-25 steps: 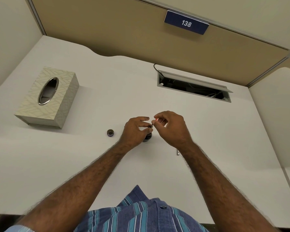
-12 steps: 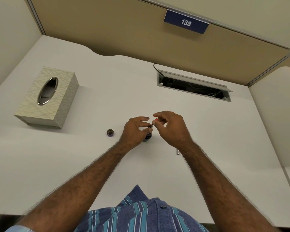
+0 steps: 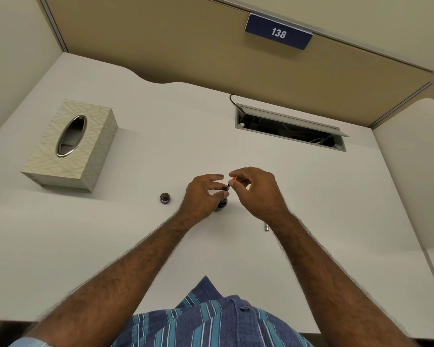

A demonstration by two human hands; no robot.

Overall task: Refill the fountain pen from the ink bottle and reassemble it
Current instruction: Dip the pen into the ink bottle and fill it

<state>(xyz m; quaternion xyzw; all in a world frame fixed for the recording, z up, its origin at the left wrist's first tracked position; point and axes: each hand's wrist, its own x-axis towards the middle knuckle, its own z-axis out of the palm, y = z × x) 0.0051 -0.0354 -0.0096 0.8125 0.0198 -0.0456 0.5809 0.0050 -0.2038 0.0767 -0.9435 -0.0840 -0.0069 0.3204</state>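
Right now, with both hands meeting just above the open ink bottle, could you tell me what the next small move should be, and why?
Probably lower the small pen part pinched between the left hand and right hand straight down into the ink bottle. The bottle sits directly beneath, and its cap already lies off to the left.

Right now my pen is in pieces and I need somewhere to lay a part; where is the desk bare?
Bare desk lies between the tissue box and the bottle cap, and right of the right hand, below the cable tray. It is crowded around the ink bottle under the left hand, and near the small metal piece.
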